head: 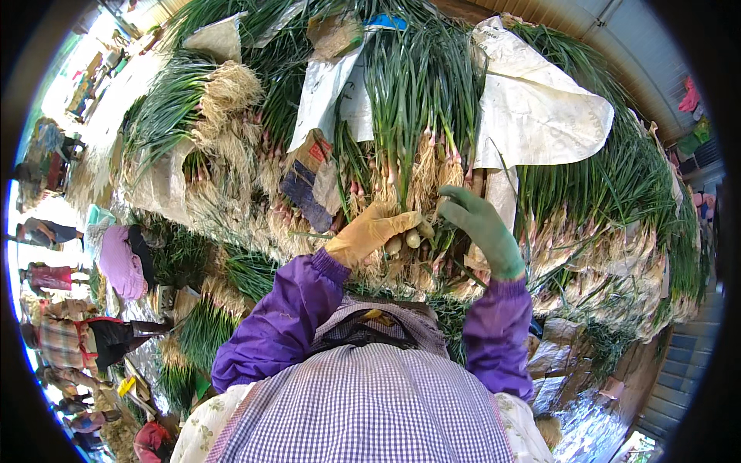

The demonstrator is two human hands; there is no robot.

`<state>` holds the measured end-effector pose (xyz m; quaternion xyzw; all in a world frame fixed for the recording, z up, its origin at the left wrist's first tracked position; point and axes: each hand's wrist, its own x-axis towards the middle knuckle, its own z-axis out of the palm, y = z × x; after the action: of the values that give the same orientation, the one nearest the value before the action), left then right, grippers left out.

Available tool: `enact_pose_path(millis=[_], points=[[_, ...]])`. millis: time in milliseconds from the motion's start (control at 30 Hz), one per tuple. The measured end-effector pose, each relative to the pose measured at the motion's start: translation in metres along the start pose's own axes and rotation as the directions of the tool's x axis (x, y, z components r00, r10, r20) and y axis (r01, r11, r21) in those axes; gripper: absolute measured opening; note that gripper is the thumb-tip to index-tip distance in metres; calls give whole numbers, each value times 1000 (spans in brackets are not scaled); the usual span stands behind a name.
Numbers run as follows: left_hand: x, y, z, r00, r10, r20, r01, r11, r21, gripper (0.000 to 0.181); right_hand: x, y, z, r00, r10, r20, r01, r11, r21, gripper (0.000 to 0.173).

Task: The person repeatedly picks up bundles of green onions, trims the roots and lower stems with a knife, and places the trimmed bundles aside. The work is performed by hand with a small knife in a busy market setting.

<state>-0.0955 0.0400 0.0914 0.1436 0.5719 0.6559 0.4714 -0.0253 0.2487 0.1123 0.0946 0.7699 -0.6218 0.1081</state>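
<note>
My left hand (370, 231), in an orange glove, is curled palm up over the roots, its thumb stretched to the right. Its fingertips look pale and grey-green; whether a plant lies in its grip is unclear. To its right, my right hand (483, 228) in a green glove hovers with bent, parted fingers and nothing seen in them. Just beyond both hands stands a row of green garlic plants (425, 75) with long leaves, pinkish stems and stringy pale roots (425, 168). Loose stems and root scraps (417, 272) lie under my hands.
White woven sacks (538, 110) cover part of the heap. A root-end bundle (231, 87) lies at the left. More garlic plants (613, 191) are piled at the right. Bundles (208, 318) rest on the ground at the left, near a person in pink (123, 260) and other people.
</note>
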Motion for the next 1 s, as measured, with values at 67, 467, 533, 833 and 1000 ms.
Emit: enact_pose_path(millis=[67,467,533,833,1000], points=[[0,-5,-5,999,-2,50,3,1000,-15,33,19,6,7,996,-62,70,62,998,5,41],[-15,-19,-14,996,17,-87,-31,987,-160,30,51,19,21,580,55,-813,192,960,202,22],[-16,-20,-18,989,-53,-135,36,991,-126,25,42,-3,21,645,36,-763,377,854,359,16],[-15,-42,-17,964,124,-236,-40,943,331,13,24,23,107,790,-480,-381,189,782,-594,21],[-16,-37,-5,997,19,-80,-55,883,-466,21,27,39,88,866,-6,-501,224,899,377,16]])
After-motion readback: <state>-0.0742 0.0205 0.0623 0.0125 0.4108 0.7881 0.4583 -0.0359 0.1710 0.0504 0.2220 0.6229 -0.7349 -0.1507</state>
